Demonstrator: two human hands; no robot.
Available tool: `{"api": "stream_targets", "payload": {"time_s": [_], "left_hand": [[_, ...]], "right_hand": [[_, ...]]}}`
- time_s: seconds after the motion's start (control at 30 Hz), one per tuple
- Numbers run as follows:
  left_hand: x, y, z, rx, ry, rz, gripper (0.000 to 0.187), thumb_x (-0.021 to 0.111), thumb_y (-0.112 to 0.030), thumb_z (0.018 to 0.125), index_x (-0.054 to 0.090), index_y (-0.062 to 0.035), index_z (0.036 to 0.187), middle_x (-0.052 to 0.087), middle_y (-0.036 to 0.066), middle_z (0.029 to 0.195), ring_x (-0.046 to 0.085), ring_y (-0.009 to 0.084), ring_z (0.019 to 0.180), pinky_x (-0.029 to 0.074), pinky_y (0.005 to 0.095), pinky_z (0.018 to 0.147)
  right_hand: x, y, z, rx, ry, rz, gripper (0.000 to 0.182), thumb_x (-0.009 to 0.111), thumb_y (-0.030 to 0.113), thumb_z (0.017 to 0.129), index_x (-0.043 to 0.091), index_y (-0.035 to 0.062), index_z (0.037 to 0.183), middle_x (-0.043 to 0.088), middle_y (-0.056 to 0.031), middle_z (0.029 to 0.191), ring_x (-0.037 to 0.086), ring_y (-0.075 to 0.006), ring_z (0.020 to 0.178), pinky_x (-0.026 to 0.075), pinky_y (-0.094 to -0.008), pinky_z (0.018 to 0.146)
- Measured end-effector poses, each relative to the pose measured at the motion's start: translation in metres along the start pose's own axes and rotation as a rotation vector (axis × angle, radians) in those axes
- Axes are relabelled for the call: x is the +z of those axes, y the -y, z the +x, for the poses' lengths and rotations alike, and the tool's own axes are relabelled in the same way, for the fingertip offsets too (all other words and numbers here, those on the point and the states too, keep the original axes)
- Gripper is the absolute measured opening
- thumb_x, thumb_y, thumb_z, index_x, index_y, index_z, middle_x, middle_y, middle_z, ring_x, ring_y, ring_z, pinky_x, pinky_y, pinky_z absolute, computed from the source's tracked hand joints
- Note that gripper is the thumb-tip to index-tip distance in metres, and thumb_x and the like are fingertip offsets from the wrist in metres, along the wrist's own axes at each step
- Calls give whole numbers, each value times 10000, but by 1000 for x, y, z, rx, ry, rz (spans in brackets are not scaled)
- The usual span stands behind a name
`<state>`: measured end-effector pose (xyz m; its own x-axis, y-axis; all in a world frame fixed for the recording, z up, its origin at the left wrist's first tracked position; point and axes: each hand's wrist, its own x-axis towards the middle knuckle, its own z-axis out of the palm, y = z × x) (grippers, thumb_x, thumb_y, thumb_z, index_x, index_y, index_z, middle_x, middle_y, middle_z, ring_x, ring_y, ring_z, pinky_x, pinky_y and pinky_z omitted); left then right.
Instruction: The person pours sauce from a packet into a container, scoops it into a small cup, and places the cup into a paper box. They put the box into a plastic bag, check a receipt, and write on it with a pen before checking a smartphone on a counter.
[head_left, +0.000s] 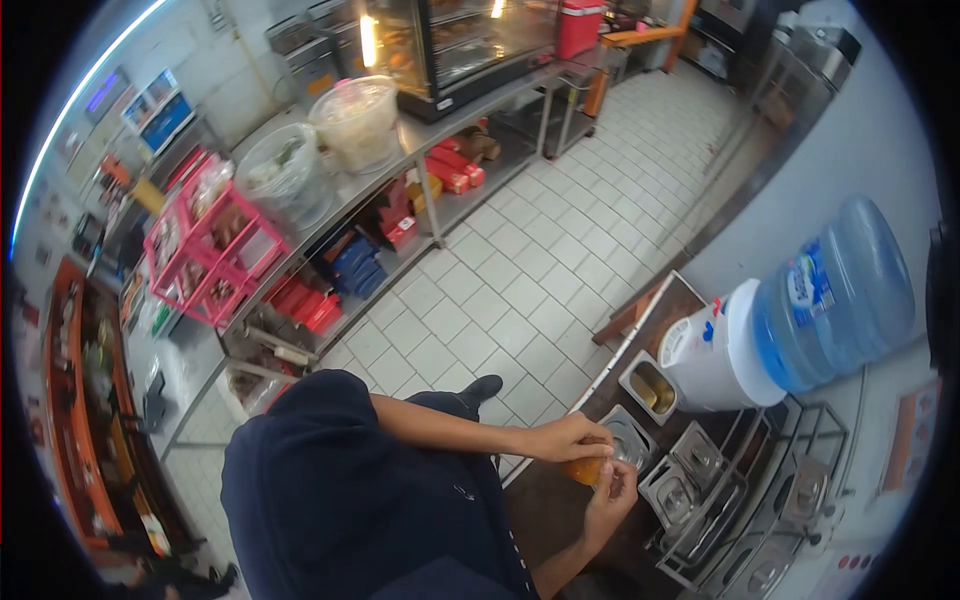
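Observation:
My left hand (572,439) reaches in from the upper side, its fingers closed at the top of a small orange bag (585,470), which looks like thin plastic with orange contents. From below, my right hand (611,497) meets it, with thumb and fingers pinched at the same spot. Both hands' fingertips come together above the bag; its exact closure is too small to make out. Just beyond the hands is a metal container (625,432) on the dark counter (545,505). A second metal container (652,388), with something yellowish inside, stands near the water dispenser.
The white water dispenser (710,350) carries a large blue bottle (835,295). Lidded metal containers (675,495) and a wire rack (735,520) line the counter. Across the tiled floor (500,260) stands a steel table (400,150) with plastic tubs (357,125) and a pink basket (215,240).

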<state>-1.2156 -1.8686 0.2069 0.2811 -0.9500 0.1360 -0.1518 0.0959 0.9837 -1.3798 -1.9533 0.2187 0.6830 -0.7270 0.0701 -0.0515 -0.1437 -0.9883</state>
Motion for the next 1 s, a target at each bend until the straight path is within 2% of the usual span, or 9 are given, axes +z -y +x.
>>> {"api": "stream_targets", "payload": {"time_s": [0.13, 0.27, 0.3, 0.4, 0.43, 0.6, 0.73, 0.8, 1.0], "left_hand": [[-18, -4, -33, -23, -107, -85, 253, 582, -275, 1003, 635, -28, 1011, 654, 90, 697, 610, 161, 615, 482, 293, 608], [-33, 13, -64, 48, -299, -83, 284, 660, -313, 955, 632, -39, 1026, 675, 78, 801, 643, 158, 747, 492, 303, 682], [-43, 15, -77, -39, -286, -108, 302, 694, -315, 929, 630, -39, 1031, 671, 72, 829, 628, 157, 776, 485, 312, 699], [-63, 25, -116, -28, -374, 52, 305, 711, -306, 916, 627, -38, 1035, 665, 63, 809, 605, 134, 742, 474, 303, 673], [-72, 25, -132, -163, -349, 4, 307, 727, -303, 904, 634, -46, 1044, 670, 55, 826, 583, 100, 746, 457, 282, 659], [-83, 31, -214, -78, -686, -272, 264, 722, -209, 915, 627, -25, 1079, 684, 34, 889, 606, 78, 835, 480, 245, 711], [-90, 37, -298, -18, -944, -421, 243, 701, -133, 926, 614, -5, 1113, 693, 29, 928, 626, 88, 899, 505, 250, 764], [-87, 47, -337, -41, -1061, -448, 251, 696, -178, 933, 614, -28, 1116, 692, 27, 918, 614, 81, 833, 481, 236, 715], [-83, 55, -471, -128, -1287, -558, 236, 670, -213, 949, 626, -60, 1123, 689, 12, 888, 580, 70, 790, 446, 231, 667]], "right_hand": [[25, -12, 16, -21, 213, 27, 65, 579, 32, 967, 552, -12, 926, 545, -34, 906, 514, -93, 821, 434, -226, 763], [64, -20, 22, -17, 294, 109, 81, 557, 67, 989, 545, 2, 941, 538, -24, 910, 504, -100, 841, 429, -248, 784], [74, -21, 23, -1, 299, 110, 93, 557, 78, 994, 548, 2, 941, 539, -24, 905, 504, -100, 841, 431, -248, 786], [105, -19, 30, 44, 385, 116, 120, 568, 104, 1000, 561, -1, 942, 552, -25, 891, 510, -95, 839, 437, -246, 782], [114, -18, 30, 61, 422, 115, 128, 573, 111, 1001, 566, -2, 943, 558, -26, 886, 513, -93, 838, 439, -245, 780], [176, -1, 20, 12, 642, 97, 140, 620, 120, 982, 596, -15, 956, 616, -42, 864, 562, -95, 793, 462, -237, 713], [235, 6, -23, 95, 796, 112, 133, 664, 105, 950, 614, -17, 968, 650, -56, 839, 589, -102, 731, 480, -244, 663], [264, 3, -49, 163, 901, 117, 141, 675, 106, 942, 616, -19, 967, 657, -63, 849, 597, -105, 741, 491, -249, 664], [345, -7, -157, 329, 992, 71, 106, 604, 138, 971, 591, 33, 972, 644, -86, 995, 629, -149, 925, 544, -309, 767]]}}
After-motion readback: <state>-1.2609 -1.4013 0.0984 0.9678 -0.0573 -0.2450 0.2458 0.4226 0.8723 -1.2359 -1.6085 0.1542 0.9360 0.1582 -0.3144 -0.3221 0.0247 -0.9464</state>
